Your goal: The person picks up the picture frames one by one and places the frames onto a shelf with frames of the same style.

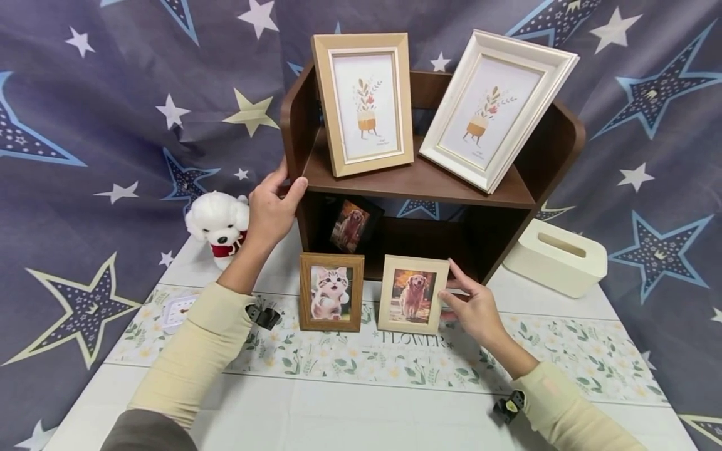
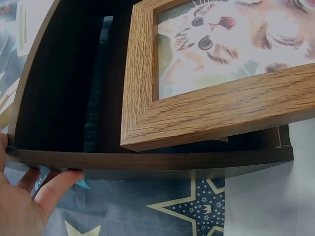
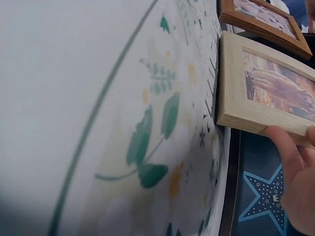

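Observation:
My left hand (image 1: 274, 207) holds the left side panel of a dark brown two-tier shelf (image 1: 361, 181), its fingertips against the panel's outer face in the left wrist view. At the right edge of a pale wood photo frame (image 1: 385, 300) with a dog picture, my right hand (image 1: 474, 310) pinches, thumb in front. Left of it, a brown wood photo frame (image 1: 305, 294) with a kitten picture stands upright before the shelf. On the upper tier lean a tan frame (image 1: 324, 100) and a tilted white frame (image 1: 516, 134). A dark-edged dog picture (image 1: 350, 227) sits in the lower tier.
A white plush dog (image 1: 217, 216) stands left of the shelf, behind my left forearm. To the right lies a cream tissue box (image 1: 555, 257). A small white-edged item (image 1: 177, 313) lies by my left sleeve. A floral runner (image 1: 350, 366) crosses the white table.

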A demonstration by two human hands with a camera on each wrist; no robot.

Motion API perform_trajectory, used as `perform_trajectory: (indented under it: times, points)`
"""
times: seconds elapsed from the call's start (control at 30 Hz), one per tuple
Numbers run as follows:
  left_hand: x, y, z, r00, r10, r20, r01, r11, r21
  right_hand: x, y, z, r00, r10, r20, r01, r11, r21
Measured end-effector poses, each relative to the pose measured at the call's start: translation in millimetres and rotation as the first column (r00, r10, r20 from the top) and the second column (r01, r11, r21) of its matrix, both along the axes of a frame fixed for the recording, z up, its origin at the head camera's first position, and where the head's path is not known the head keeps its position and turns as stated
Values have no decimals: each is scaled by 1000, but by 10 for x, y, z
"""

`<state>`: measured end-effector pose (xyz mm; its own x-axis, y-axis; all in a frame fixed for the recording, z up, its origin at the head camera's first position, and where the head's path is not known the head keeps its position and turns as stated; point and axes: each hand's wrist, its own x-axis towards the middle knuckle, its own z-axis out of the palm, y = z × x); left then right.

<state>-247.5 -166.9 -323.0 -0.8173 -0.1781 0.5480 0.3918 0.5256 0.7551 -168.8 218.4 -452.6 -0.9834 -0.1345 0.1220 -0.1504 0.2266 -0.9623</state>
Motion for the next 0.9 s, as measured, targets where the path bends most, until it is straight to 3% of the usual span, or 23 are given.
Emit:
perform_trajectory:
  times: [0.27,0.5,0.9]
  points:
    - [3,-15,1,1000,-2,7,2,1000,-13,-14,-24,29,1000,4,16,-4,1000,23]
    - [4,-13,2,1000,-9,6,9,1000,-14,-23,-26,60,999,-16,34,16,1000,-18]
    - [10,-10,12,1000,-8,9,8,1000,-8,-60,-14,149,999,-35,1,35,998,-48]
